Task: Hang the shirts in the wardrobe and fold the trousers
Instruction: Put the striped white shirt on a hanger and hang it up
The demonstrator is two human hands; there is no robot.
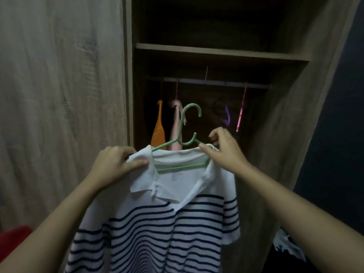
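Head view shows your left hand (116, 164) pinching the collar of the striped shirt (157, 223) at frame centre, while your right hand (222, 149) pinches the green hanger (185, 134) at the shirt's other shoulder. The hanger sits tilted in the neck. Lift it toward the rail (216, 82) too soon and the loose shoulder may slip off.
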